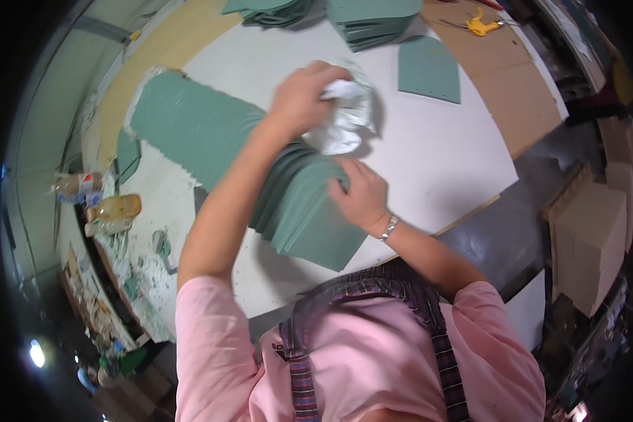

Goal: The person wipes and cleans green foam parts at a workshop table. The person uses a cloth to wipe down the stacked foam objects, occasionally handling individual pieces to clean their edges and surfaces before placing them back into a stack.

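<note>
My left hand [304, 97] is closed on a crumpled white cloth [350, 118], above the white tabletop just beyond the green sheets. Below my arms, a long row of overlapping green sheets [197, 123] with rounded ends runs from the far left toward me, fanned out in layers. At the near right part of this fanned stack [320, 218], my right hand [362, 197] rests on the sheets' edge. Its thumb and fingers are apart, and a metal watch or bracelet circles the wrist. My left forearm covers part of the row.
More stacked green sheets [373, 21] stand at the far edge, with a single green piece [429, 69] lying nearby. A yellow-handled tool [482, 25] lies on brown board at far right. Bottles [114, 208] and scraps crowd the left. Cardboard boxes [591, 239] stand right of the table.
</note>
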The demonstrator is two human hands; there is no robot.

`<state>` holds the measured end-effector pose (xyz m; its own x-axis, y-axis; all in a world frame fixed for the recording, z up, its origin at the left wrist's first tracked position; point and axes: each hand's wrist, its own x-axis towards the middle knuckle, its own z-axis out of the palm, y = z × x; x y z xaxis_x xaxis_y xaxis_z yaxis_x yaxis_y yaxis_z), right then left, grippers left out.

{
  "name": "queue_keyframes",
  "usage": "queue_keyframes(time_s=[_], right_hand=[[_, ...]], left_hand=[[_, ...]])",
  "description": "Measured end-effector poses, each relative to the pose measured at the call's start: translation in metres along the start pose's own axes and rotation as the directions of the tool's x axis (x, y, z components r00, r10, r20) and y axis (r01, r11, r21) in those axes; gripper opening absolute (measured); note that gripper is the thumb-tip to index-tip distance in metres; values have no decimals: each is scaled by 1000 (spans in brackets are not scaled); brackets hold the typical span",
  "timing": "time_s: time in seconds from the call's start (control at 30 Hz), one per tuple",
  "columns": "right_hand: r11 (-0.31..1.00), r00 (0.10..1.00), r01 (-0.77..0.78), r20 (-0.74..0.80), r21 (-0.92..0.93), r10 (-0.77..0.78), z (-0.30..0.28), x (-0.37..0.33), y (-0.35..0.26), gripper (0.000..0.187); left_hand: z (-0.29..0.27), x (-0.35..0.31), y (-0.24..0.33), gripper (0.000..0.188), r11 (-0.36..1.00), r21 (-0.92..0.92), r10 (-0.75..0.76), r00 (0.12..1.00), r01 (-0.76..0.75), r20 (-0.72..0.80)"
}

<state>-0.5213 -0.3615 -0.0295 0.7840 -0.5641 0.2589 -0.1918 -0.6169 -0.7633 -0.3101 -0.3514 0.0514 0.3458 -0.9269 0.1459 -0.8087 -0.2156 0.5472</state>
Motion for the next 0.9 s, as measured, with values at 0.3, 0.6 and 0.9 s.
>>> queue_keyframes(time_s=[0.3,0.6,0.9], right_hand=[[993,903,117,414,14,-113,-20,18,-4,120],[994,892,89,440,67,-109,-12,22,5,115],[992,893,52,440,113,-97,-12,20,0,109]], left_hand=[[-25,-162,63,54,907,354,-186,971,228,-150],[-44,-272,38,46,956,179,-232,972,234,-32],[-8,-215,76,21,997,82,12,1000,-10,-17]])
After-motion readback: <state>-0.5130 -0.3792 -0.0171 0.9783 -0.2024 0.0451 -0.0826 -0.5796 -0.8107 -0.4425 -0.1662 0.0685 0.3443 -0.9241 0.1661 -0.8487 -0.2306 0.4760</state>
